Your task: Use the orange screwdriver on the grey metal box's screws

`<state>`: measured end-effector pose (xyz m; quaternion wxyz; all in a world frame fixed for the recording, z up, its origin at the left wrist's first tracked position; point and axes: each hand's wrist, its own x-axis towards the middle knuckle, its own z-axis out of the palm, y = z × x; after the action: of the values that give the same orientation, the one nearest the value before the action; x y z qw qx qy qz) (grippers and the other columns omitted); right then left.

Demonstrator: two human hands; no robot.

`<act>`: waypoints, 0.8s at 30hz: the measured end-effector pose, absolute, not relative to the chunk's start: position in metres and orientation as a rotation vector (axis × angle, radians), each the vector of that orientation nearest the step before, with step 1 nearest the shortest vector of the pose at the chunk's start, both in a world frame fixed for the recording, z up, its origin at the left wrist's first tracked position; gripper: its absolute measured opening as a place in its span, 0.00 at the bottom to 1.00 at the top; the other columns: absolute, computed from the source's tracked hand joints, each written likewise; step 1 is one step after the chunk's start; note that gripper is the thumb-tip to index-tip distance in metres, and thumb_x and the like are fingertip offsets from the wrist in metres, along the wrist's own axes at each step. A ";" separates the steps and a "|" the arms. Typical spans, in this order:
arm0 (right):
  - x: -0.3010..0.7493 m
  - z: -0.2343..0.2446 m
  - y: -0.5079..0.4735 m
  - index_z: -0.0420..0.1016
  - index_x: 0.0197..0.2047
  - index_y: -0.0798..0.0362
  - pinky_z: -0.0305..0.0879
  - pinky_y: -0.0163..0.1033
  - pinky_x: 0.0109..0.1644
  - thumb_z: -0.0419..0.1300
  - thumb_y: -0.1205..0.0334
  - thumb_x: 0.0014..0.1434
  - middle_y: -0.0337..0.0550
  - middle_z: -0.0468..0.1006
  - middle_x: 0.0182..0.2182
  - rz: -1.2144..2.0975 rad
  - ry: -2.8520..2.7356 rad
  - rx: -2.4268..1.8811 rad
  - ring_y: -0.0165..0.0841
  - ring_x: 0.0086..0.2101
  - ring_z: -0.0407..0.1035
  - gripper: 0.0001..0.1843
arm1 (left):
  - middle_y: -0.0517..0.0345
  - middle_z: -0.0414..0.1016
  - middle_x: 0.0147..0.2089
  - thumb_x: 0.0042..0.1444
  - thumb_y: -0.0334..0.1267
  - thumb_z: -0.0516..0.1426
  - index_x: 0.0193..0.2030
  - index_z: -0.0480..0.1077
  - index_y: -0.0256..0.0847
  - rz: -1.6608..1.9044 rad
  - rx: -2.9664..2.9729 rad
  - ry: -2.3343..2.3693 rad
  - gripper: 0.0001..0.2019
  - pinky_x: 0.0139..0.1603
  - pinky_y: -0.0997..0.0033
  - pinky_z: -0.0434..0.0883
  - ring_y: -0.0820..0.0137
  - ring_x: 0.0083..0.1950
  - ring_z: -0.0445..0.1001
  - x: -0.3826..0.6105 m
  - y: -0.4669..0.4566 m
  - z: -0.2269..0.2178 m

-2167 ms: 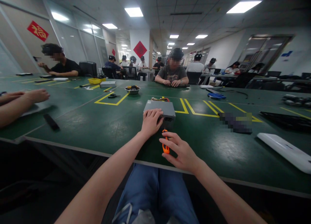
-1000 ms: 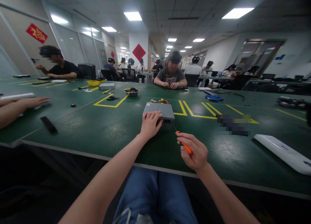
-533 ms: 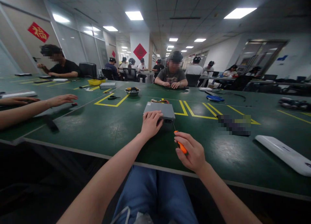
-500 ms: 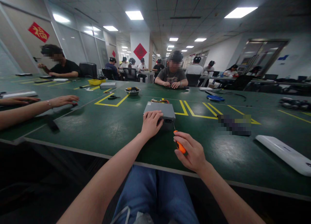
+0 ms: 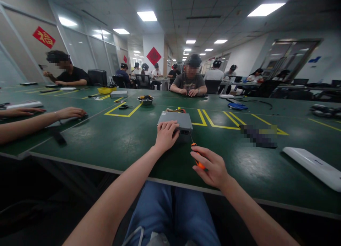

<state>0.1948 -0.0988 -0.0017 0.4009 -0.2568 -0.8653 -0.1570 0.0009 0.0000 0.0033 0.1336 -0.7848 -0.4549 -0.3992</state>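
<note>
My left hand (image 5: 166, 135) rests with spread fingers on the near end of a grey metal power supply unit (image 5: 174, 121), which lies flat on the green work table (image 5: 106, 146). A bundle of coloured wires (image 5: 174, 110) shows behind the unit. My right hand (image 5: 210, 167) grips an orange-handled screwdriver (image 5: 200, 164) with its handle partly hidden by my fingers. The thin shaft points up and away from me, its tip close to the unit's near right corner. I cannot tell whether the tip touches it.
Yellow tape lines mark the table. A metal bowl (image 5: 145, 100), scissors (image 5: 125, 107), and a white bar (image 5: 311, 173) lie on it. A co-worker's hand (image 5: 70, 113) is at the left; another person sits opposite. The table edge runs just before my lap.
My right hand has moved in from the right, bringing the screwdriver's tip closer to the unit. My left hand has stayed on the unit. The co-worker's hand has shifted across the table.
</note>
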 end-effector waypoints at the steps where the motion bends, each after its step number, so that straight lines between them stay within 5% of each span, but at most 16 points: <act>1: 0.195 -0.002 -0.100 0.66 0.51 0.52 0.71 0.45 0.42 0.54 0.58 0.58 0.54 0.70 0.47 -0.389 -2.203 -0.649 0.41 0.44 0.70 0.17 | 0.60 0.69 0.56 0.59 0.39 0.51 0.47 0.65 0.48 -1.156 -2.276 -1.320 0.10 0.58 0.59 0.53 0.66 0.57 0.63 0.001 0.000 0.003; 4: 0.195 0.001 -0.102 0.65 0.51 0.54 0.70 0.46 0.43 0.53 0.53 0.58 0.56 0.68 0.48 -0.336 -2.232 -0.649 0.43 0.46 0.69 0.20 | 0.60 0.69 0.56 0.59 0.39 0.51 0.47 0.65 0.48 -1.162 -2.279 -1.304 0.10 0.58 0.59 0.53 0.65 0.57 0.63 0.000 0.000 0.003; 13: 0.191 0.000 -0.101 0.62 0.47 0.56 0.72 0.42 0.39 0.58 0.61 0.55 0.57 0.71 0.44 -0.440 -2.103 -0.604 0.40 0.42 0.71 0.17 | 0.61 0.69 0.56 0.59 0.39 0.51 0.47 0.65 0.49 -1.155 -2.277 -1.312 0.10 0.58 0.59 0.53 0.66 0.57 0.63 0.001 0.000 0.003; 24: 0.190 0.000 -0.101 0.63 0.50 0.55 0.71 0.45 0.42 0.55 0.58 0.57 0.57 0.70 0.47 -0.443 -2.218 -0.620 0.42 0.45 0.70 0.18 | 0.61 0.69 0.55 0.59 0.39 0.51 0.47 0.66 0.48 -1.175 -2.277 -1.309 0.10 0.58 0.60 0.54 0.66 0.56 0.63 0.000 0.000 0.003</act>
<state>0.1904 -0.1014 -0.0002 0.3877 -0.2437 -0.8717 -0.1743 0.0002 0.0002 0.0031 0.1316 -0.7845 -0.4511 -0.4047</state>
